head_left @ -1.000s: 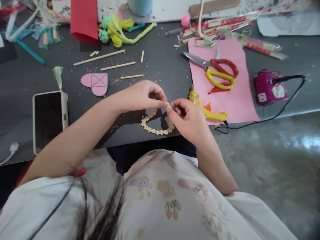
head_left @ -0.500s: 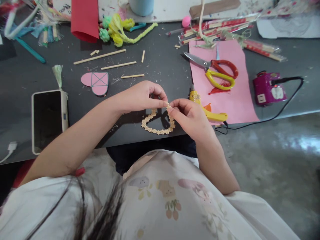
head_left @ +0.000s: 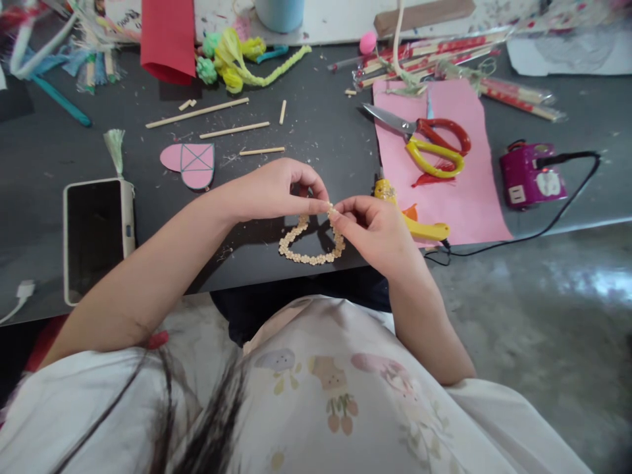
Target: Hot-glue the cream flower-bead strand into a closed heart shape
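A pale cream beaded strand (head_left: 313, 259) hangs in a loop near the table's front edge. Thumb and fingers of my left hand (head_left: 284, 191) pinch its upper end from the left. From the right, my right hand (head_left: 372, 227) grips the same strand, and the fingertips of both hands almost meet at the top of the loop. The exact spot between the fingertips is partly hidden. Right beside my right hand lies a yellow glue gun (head_left: 424, 229) with a black cord.
Red-and-yellow-handled scissors (head_left: 434, 148) lie on pink paper (head_left: 474, 197). A purple box (head_left: 533, 176) stands at the right. Thin wooden sticks (head_left: 234, 130) and a pink heart cutout (head_left: 197, 164) lie beyond my left hand. A phone (head_left: 96, 237) rests by my left forearm.
Almost nothing differs. Both hands keep their pinch on the beaded strand, with only a very slight shift of the fingers.
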Available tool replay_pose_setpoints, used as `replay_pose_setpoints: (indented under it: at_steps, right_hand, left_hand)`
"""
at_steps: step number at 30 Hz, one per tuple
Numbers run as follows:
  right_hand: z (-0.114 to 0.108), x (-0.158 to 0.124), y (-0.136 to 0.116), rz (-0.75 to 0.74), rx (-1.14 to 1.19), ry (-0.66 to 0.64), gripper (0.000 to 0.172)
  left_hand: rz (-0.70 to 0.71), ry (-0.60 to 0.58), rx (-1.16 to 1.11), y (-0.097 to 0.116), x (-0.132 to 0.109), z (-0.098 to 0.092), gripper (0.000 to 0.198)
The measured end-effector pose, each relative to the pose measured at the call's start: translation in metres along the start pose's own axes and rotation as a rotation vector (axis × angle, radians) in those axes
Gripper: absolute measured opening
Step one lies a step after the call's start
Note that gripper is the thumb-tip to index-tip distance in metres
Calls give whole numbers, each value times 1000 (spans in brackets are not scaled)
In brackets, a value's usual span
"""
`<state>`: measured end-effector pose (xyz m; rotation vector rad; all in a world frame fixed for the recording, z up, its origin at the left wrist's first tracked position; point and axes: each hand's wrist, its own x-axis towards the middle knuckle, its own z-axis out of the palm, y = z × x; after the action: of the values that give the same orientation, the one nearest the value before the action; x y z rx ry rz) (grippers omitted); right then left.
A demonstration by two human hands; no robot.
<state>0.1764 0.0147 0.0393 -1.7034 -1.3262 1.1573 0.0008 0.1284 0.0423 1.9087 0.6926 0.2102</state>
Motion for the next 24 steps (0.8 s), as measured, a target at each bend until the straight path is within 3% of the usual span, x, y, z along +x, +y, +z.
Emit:
replay_pose_setpoints:
  at_steps: [8, 24]
  right_hand:
    - [2, -1, 1, 21, -38, 25, 18]
    - [6, -1, 2, 17, 173, -4, 14]
  left_hand:
    - [0, 40, 143, 10, 1, 2, 15]
    - [101, 69, 54, 7, 0, 7, 10]
